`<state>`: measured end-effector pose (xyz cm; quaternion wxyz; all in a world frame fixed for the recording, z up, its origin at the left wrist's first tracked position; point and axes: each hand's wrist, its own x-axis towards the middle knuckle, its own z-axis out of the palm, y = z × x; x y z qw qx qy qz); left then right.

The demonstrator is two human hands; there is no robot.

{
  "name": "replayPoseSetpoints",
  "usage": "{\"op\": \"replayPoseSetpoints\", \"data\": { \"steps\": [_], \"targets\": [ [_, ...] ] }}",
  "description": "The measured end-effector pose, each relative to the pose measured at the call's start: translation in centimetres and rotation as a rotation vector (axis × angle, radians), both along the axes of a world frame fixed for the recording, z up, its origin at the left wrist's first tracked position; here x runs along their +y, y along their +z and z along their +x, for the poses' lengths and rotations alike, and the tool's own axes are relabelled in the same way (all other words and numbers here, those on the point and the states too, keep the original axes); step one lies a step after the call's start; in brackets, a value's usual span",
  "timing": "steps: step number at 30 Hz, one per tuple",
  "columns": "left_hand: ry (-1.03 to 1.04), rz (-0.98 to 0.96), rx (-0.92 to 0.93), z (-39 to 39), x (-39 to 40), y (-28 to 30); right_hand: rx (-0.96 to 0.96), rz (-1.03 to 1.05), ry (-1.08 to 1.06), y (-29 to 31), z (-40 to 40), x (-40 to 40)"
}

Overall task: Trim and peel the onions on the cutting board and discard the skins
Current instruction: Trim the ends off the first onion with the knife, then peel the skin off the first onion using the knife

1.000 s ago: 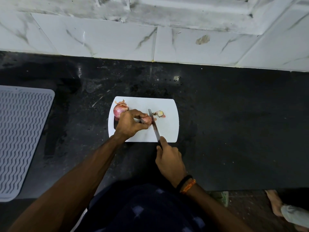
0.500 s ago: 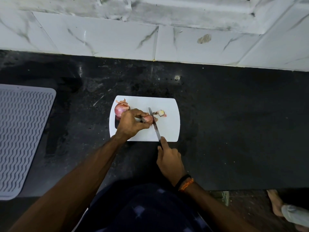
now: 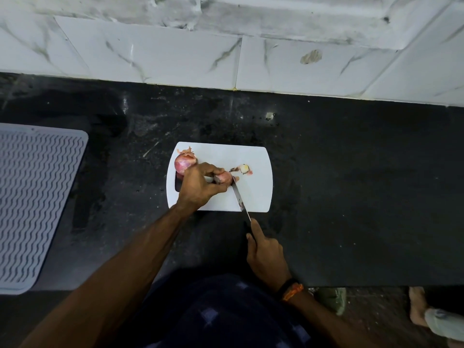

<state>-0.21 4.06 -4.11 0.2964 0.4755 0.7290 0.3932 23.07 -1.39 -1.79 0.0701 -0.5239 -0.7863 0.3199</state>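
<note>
On the white cutting board (image 3: 253, 197), the left hand (image 3: 198, 187) pinches a small onion (image 3: 225, 177) in its fingertips. The right hand (image 3: 266, 257) grips the knife (image 3: 239, 197) handle, and the blade tip touches that onion. A bigger onion (image 3: 184, 164) sits at the far left of the board. A cut-off end (image 3: 243, 169) lies just right of the small onion.

Cutting board (image 3: 253, 197) on counter (image 3: 351, 172); whole onion (image 3: 184, 163) at board's far left, cut end piece (image 3: 243, 169) mid-board; ribbed mat (image 3: 32, 197) far left
</note>
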Motion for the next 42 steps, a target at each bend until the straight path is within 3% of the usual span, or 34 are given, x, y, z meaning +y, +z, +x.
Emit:
{"op": "replayPoseSetpoints", "data": {
  "steps": [12,22,27,32,38,42],
  "targets": [
    [0.004,0.079,-0.046,0.6,-1.4,0.6,0.046,0.133,-0.091,-0.9,-3.1,1.1],
    [0.223,0.124,-0.688,0.9,-1.4,3.1,0.035,-0.059,-0.092,-0.6,-2.5,3.5],
    [0.220,0.147,-1.180,1.3,-1.5,4.4,0.025,-0.127,-0.089,-0.3,-2.6,5.1],
    [0.327,0.114,-1.580,1.4,-1.9,4.6,0.223,-0.303,-0.183,1.1,-2.9,5.4],
    [0.333,0.076,-1.661,1.3,-2.5,4.8,0.593,-0.519,-0.360,1.6,-3.1,5.4],
    [0.332,0.089,-1.642,1.2,-2.6,4.4,0.699,-0.503,-0.337,2.7,-3.4,5.8]
  ]
}}
